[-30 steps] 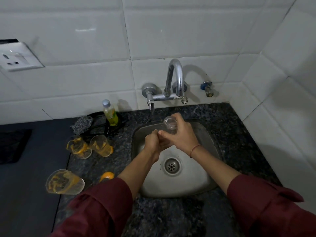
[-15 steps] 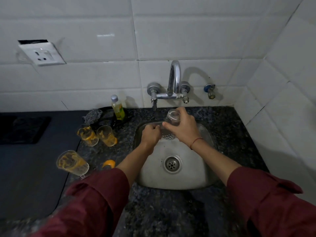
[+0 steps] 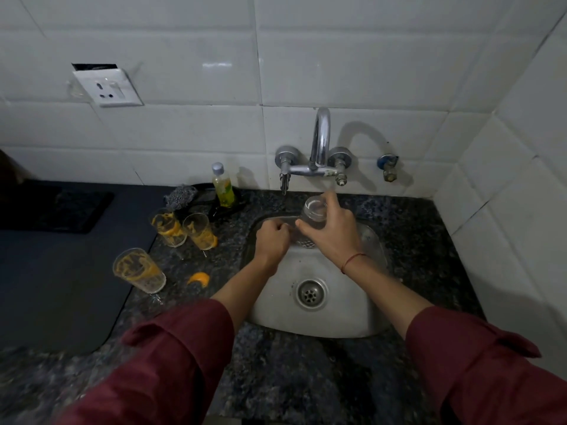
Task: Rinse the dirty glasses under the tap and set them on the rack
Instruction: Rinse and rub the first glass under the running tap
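My right hand (image 3: 333,231) grips a clear glass (image 3: 313,214) over the steel sink (image 3: 362,320), its mouth up below the chrome tap (image 3: 320,139). My left hand (image 3: 271,237) is curled just left of the glass base; I cannot tell whether it touches the glass. Three dirty glasses with orange residue stand on the counter left of the sink: two side by side (image 3: 168,227) (image 3: 199,231) and one nearer me (image 3: 138,271).
A dish-soap bottle (image 3: 223,185) and a grey scrubber (image 3: 181,196) sit behind the dirty glasses. An orange peel (image 3: 198,277) lies on the granite counter (image 3: 306,378). A dark mat (image 3: 55,286) covers the left side. A wall socket (image 3: 106,87) hangs on the tiles.
The glass has risen a little toward the spout in my right hand. My left hand has come slightly apart from my right hand. The view has shifted, showing more of the left wall.
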`<state>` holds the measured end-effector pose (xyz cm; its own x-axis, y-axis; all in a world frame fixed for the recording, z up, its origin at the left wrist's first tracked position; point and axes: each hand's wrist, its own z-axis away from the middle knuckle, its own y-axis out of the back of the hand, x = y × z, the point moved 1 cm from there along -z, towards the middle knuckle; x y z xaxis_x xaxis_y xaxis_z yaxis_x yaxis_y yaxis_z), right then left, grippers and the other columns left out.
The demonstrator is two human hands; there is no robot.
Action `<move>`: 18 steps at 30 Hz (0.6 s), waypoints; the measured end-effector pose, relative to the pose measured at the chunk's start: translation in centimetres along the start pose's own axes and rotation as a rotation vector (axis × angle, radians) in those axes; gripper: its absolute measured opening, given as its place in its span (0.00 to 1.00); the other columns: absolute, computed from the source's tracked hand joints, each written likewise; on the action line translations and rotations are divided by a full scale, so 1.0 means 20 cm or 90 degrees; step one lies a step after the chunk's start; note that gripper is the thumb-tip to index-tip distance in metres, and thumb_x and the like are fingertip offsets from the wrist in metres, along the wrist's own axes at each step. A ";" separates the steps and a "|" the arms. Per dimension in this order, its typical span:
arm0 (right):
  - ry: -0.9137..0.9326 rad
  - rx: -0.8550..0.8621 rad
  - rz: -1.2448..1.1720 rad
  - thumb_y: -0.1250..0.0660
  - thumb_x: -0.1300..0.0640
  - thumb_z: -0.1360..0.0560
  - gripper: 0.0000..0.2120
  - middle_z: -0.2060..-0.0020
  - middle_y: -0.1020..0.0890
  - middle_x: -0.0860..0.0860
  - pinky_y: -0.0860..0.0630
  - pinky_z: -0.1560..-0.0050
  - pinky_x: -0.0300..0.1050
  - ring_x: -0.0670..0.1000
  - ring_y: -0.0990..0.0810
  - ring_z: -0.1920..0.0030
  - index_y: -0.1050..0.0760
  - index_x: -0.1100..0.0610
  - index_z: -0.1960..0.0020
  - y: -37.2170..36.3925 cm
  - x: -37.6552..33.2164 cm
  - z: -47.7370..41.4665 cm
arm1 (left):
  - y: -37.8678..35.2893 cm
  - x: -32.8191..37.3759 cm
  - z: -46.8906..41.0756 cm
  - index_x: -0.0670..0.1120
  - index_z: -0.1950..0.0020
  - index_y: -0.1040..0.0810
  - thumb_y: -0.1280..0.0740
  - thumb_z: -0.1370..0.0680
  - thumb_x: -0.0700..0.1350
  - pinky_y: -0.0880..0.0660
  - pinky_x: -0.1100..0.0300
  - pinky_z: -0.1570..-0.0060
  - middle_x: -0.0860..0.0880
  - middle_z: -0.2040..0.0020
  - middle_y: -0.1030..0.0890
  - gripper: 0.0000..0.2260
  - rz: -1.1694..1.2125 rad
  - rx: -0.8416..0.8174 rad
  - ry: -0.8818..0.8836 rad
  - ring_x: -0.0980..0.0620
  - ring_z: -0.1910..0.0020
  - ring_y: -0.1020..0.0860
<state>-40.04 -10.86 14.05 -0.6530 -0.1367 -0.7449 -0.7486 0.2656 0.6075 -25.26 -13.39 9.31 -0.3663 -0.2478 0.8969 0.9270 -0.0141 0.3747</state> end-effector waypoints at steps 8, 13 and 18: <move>-0.065 -0.080 0.033 0.22 0.47 0.32 0.23 0.54 0.16 0.52 0.19 0.55 0.51 0.54 0.18 0.54 0.29 0.56 0.47 -0.05 0.03 0.03 | -0.01 -0.05 0.04 0.35 0.56 0.18 0.36 0.25 0.43 0.19 0.46 0.59 0.39 0.58 0.15 0.12 -0.031 -0.024 0.053 0.47 0.61 0.20; -0.237 -0.093 -0.114 0.21 0.47 0.32 0.21 0.57 0.17 0.54 0.25 0.69 0.43 0.51 0.19 0.66 0.26 0.57 0.49 -0.11 -0.05 0.01 | 0.07 -0.06 0.08 0.42 0.57 0.18 0.37 0.23 0.44 0.24 0.54 0.65 0.43 0.59 0.14 0.10 -0.006 -0.002 0.069 0.46 0.61 0.17; -0.391 -0.120 -0.341 0.23 0.47 0.30 0.26 0.66 0.17 0.60 0.36 0.81 0.37 0.46 0.30 0.82 0.23 0.67 0.45 -0.23 -0.22 -0.04 | 0.37 -0.01 0.10 0.42 0.63 0.22 0.38 0.16 0.47 0.27 0.54 0.62 0.44 0.65 0.19 0.17 -0.018 0.103 0.027 0.46 0.65 0.22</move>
<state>-33.75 -12.24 14.75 -0.0657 0.3596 -0.9308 -0.9821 0.1416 0.1240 -18.49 -11.44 12.45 -0.3852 -0.2902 0.8760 0.8902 0.1333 0.4356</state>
